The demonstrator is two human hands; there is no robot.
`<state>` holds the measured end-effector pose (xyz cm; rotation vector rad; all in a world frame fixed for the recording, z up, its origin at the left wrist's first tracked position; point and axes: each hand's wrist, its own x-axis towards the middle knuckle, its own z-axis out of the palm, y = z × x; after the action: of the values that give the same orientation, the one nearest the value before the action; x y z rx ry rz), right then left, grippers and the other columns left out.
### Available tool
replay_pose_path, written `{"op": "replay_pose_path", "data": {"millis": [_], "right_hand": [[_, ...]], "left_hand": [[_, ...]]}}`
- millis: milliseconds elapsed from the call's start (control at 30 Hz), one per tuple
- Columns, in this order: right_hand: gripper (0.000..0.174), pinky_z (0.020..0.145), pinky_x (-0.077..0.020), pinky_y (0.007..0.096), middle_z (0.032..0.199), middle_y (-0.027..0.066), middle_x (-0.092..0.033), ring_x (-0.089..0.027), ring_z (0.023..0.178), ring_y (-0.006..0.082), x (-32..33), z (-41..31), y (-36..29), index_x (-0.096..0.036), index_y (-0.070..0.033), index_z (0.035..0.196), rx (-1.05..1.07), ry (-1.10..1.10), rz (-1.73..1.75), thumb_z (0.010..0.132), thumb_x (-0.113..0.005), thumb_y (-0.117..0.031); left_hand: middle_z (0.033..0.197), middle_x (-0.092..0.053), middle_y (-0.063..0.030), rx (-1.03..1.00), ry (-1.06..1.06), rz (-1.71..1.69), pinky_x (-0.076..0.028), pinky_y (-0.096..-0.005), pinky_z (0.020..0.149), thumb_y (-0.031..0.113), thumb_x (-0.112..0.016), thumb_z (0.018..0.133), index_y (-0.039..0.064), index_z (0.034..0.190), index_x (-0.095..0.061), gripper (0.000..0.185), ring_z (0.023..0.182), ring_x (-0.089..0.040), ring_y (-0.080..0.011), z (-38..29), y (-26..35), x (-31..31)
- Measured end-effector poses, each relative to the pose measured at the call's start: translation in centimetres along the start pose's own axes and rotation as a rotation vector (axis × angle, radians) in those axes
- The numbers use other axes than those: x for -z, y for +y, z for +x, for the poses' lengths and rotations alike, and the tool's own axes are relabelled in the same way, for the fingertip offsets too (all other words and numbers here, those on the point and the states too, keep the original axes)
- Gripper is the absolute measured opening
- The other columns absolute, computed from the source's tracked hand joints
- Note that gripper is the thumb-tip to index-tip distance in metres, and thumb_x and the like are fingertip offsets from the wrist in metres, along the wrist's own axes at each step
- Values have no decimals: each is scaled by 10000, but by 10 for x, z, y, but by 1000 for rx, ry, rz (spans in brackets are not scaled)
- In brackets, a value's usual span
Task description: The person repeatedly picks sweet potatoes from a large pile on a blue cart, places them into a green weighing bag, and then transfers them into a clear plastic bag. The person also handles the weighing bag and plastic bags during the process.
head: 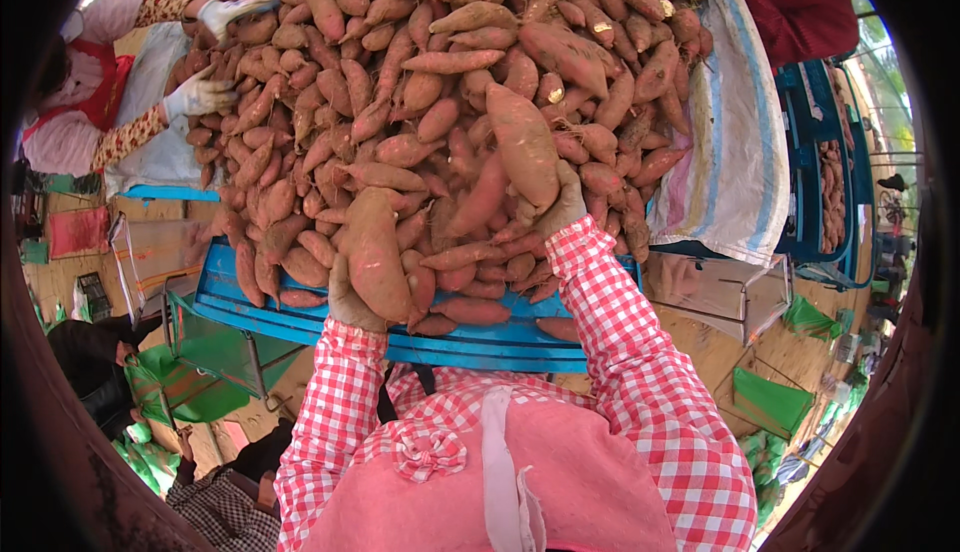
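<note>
A large heap of soil-dusted sweet potatoes (322, 86) lies before me and spreads over a blue table edge (480, 349). My left hand (351, 300), in a dirty glove, grips a big sweet potato (373, 252) near the front of the heap. In my right hand (566, 203), also gloved, is another big sweet potato (523, 143), tilted with its lower end at my fingers. Smaller roots lie between and around both hands. A few loose ones rest on the blue surface by the front edge.
At the left, a co-worker's white-gloved hands (199, 94) touch the heap. Another person's maroon sleeve (787, 11) is at upper right. White woven sacking (739, 139) borders the pile. Blue crates (814, 162) stand at the right, and mesh-sided stands (720, 289) flank the table.
</note>
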<state>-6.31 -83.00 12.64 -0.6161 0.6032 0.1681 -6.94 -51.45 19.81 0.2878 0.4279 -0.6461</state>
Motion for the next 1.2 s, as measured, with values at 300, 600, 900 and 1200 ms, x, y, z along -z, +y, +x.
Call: {"op": "replay_pose_path", "data": {"millis": [300,600,900,1200], "right_hand": [[589,488,-483,341,982,174,-699,-641,673,227,-10,-25,4,-566,-29,1287,-86,-16,-239,947,-543,-510],[695,1083,-380,480,1334,141,-580,-494,1262,356,-43,93,-129,-581,-107,1327,1104,493,-1967,766,-756,-479],[814,1023,-465,421,1246,251,-632,-597,1187,373,-44,51,-80,-571,-20,1341,596,128,-1832,721,-786,-502],[676,943,-492,470,1079,260,-637,-622,1042,416,-81,-21,-6,-545,15,1321,968,111,-2205,780,-730,-347]], "left_hand": [[1194,-645,-189,6,42,-70,-600,-487,696,673,-540,890,64,1407,-470,802,850,-692,-352,-35,-8,36],[1164,-640,-223,-55,51,-58,-576,-527,762,647,-527,899,30,1387,-481,788,866,-682,-383,-53,-11,27],[1256,-606,-216,-184,209,-90,-599,-474,722,678,-480,902,71,1432,-441,807,971,-673,-401,-97,-4,57],[1139,-667,-188,-247,232,-136,-609,-483,726,695,-487,904,57,1371,-497,791,914,-700,-351,-125,8,87]]}}
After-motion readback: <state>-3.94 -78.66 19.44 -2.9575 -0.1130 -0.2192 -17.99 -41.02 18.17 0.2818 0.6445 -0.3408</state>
